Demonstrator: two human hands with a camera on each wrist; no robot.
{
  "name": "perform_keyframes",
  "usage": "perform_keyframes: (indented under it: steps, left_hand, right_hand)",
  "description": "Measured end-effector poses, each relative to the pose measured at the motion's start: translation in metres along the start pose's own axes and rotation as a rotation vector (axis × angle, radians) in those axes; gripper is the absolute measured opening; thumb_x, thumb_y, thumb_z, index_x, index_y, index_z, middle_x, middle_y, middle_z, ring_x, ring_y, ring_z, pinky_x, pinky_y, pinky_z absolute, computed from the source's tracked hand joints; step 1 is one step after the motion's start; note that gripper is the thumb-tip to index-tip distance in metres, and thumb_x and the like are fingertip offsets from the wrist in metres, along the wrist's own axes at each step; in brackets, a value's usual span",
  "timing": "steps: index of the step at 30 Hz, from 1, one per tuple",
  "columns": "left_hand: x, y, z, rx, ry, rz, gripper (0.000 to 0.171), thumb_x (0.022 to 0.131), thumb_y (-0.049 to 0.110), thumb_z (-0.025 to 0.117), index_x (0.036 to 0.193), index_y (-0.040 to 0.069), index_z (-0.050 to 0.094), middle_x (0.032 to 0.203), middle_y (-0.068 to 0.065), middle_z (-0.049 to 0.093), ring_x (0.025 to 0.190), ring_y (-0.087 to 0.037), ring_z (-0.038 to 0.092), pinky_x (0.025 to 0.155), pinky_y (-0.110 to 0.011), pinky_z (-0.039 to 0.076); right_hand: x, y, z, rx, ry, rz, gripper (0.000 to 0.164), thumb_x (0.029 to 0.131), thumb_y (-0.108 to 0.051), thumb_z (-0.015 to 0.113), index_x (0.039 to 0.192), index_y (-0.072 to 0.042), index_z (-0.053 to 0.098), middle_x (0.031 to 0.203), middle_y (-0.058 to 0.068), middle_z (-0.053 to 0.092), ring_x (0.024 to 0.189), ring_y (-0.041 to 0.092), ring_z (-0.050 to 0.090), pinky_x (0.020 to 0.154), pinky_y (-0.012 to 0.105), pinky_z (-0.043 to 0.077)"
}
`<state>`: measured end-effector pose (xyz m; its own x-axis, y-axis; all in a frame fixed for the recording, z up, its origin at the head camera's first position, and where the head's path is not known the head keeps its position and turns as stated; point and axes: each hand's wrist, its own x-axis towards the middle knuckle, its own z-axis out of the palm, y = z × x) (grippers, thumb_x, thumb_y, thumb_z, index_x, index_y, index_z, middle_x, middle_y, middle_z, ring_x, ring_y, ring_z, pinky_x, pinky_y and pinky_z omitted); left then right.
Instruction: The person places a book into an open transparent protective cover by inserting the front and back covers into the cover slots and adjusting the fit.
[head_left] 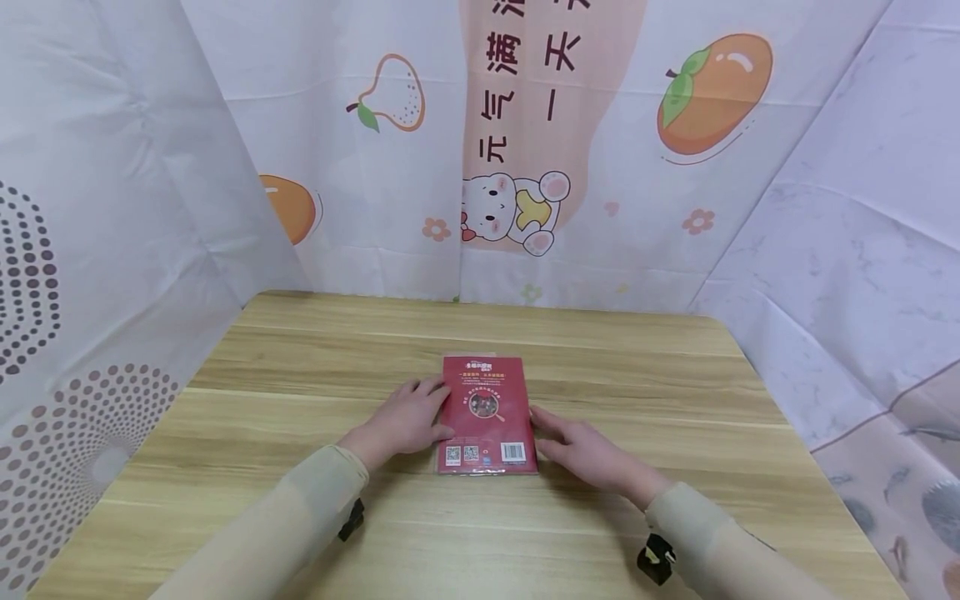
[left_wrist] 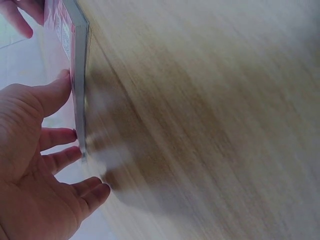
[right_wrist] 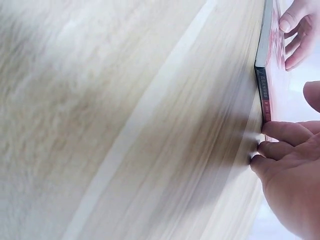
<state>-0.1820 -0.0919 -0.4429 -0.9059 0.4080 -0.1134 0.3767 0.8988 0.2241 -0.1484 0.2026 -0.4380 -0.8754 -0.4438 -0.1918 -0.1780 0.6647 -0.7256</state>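
A red book [head_left: 483, 437] in a clear plastic cover lies flat on the wooden table. White lettering, a magnifying glass picture, QR codes and a barcode show on its face. My left hand [head_left: 408, 417] is at the book's left side; in the left wrist view its thumb [left_wrist: 57, 92] rests on the cover by the page edge, with fingers beside that edge. At the opposite side, my right hand [head_left: 588, 450] touches the dark spine [right_wrist: 265, 95] with its fingertips, and its thumb [right_wrist: 312, 95] is held apart above the cover.
The wooden table [head_left: 637, 358] reaches back to a white curtain [head_left: 375, 192] printed with fruit, a cartoon animal and lettering. Patterned white cloth hangs at both sides. Small black wrist devices [head_left: 656, 558] sit under the forearms.
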Motion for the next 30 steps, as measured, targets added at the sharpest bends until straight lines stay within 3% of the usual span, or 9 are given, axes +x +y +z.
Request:
perform_keyframes:
  steps: [7,14,19,25,30]
  left_hand:
    - [-0.001,0.003,-0.002,-0.023,-0.001,-0.002,0.076,0.087,0.048,0.067,0.146,0.007,0.040,0.153,-0.012,0.031,0.133,-0.042,0.031,0.110,-0.057,0.029]
    - [0.000,0.004,-0.001,-0.027,-0.010,-0.008,0.076,0.088,0.049,0.066,0.146,0.008,0.038,0.153,-0.012,0.030,0.133,-0.041,0.031,0.108,-0.058,0.030]
    - [0.000,0.003,-0.001,-0.028,-0.012,0.000,0.076,0.089,0.049,0.064,0.148,0.010,0.036,0.153,-0.013,0.030,0.133,-0.041,0.031,0.106,-0.060,0.031]
    - [-0.001,0.002,-0.002,-0.034,-0.011,0.039,0.068,0.089,0.046,0.066,0.147,0.023,0.040,0.152,-0.016,0.030,0.131,-0.044,0.031,0.103,-0.063,0.032]
    - [-0.002,0.002,-0.003,-0.024,-0.005,0.061,0.064,0.089,0.044,0.066,0.146,0.027,0.042,0.152,-0.016,0.030,0.131,-0.044,0.030,0.102,-0.063,0.032]
  right_hand:
    - [-0.004,0.001,-0.002,0.209,-0.053,-0.001,0.059,0.101,-0.023,0.051,0.153,-0.019,0.024,0.152,0.008,0.036,0.139,0.024,0.027,0.112,0.057,0.024]
    - [-0.005,0.002,-0.006,0.352,-0.105,0.016,0.062,0.101,-0.026,0.052,0.154,-0.027,0.020,0.155,0.006,0.030,0.140,0.024,0.023,0.113,0.058,0.018]
    - [-0.006,0.000,-0.008,0.381,-0.116,0.013,0.065,0.099,-0.026,0.054,0.153,-0.030,0.020,0.156,0.006,0.028,0.141,0.027,0.021,0.112,0.062,0.017]
    - [-0.007,0.000,-0.009,0.422,-0.121,-0.011,0.066,0.099,-0.022,0.055,0.153,-0.031,0.019,0.156,0.008,0.027,0.141,0.026,0.021,0.111,0.064,0.017]
    - [-0.010,0.001,-0.011,0.455,-0.119,-0.008,0.066,0.097,-0.032,0.057,0.151,-0.040,0.020,0.156,0.005,0.028,0.141,0.022,0.024,0.111,0.063,0.018]
